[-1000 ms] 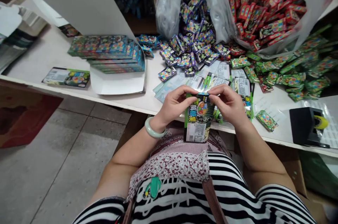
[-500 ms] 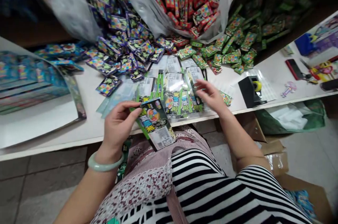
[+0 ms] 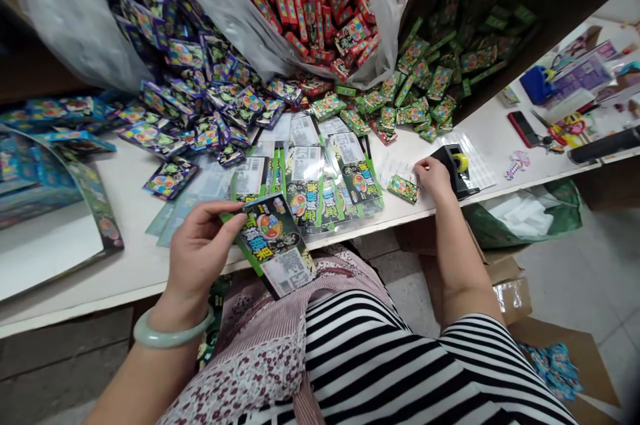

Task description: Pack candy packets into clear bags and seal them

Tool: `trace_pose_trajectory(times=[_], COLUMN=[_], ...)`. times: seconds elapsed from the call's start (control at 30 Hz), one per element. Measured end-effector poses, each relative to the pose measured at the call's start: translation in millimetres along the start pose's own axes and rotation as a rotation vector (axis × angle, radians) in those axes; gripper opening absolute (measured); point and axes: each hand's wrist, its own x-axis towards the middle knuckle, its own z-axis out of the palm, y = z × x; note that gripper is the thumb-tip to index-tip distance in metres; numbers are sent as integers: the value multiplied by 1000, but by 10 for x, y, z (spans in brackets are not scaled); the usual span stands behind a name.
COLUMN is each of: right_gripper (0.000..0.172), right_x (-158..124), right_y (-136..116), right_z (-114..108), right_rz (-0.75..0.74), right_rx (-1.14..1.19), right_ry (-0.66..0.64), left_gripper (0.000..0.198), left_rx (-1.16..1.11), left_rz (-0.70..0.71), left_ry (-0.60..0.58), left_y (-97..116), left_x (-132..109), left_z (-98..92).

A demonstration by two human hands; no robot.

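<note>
Left hand (image 3: pixel 197 245): thumb and forefinger pinching a corner of the card (image 3: pixel 275 245), well left of the dispenser (image 3: pixel 447 157).
Card: bold Chinese characters, 糖果 probably among them; smaller print unreadable.
Packet (image 3: pixel 404 189): green, near the dispenser's left side.
Right hand (image 3: pixel 434 178): just beside the dispenser, fingertips bunched, hold unclear; the step seems a pick-up, and the next move would call for a delicate pinch.
</note>
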Motion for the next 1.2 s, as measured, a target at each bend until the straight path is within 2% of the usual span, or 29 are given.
trace_pose_trajectory(times=[0.13,0.23,0.27,0.3,0.37,0.47,0.53,0.6,0.7,0.8,0.93,1.07,1.2], right_gripper=[11,15,17,19,23,25,26,27,29,28,27,29,29], right_x=[-66,-267,-372,-493,-764,-1136,-1283,-1331,-1294,-1249,-1260,-1310,-1305], right_y=[36,-248,-429,-650,-1167,-1937,-2324,-2570,-2713,-2714,-2689,-2680,-2672], right_z=[-181,-300,-302,-281,-183,40,202,349,501,571,625,657,675], right_rz=[51,-23,-94,-195,-399,-623,-733,-792,-808,-786,-760,-779,-801], right_rx=[144,304,398,500,608,618,589,538,449,395,347,328,299], right_ry=[-4,-3,-33,-118,-348,-707,-837,-890,-947,-968,-901,-847,-782], left_gripper=[16,16,16,15,16,19,18,15,13,14,20,27,23], left_rx=[-24,-51,-48,-38,-25,-18,-26,-38,-56,-107,-161,-140,-96], left_rz=[45,133,153,157,164,158,167,169,135,110,97,91,93], left_ry=[-39,-77,-85,-94,-108,-131,-158,-178,-188,-195,-172,-91,-34], left_y=[-75,-58,-32,1,70,146,175,191,182,148,118,108,93], left_x=[26,35,29,20,-2,-25,-34,-43,-50,-37,-15,-28,-50], left_z=[2,53,77,102,146,170,149,112,65,57,101,169,227])
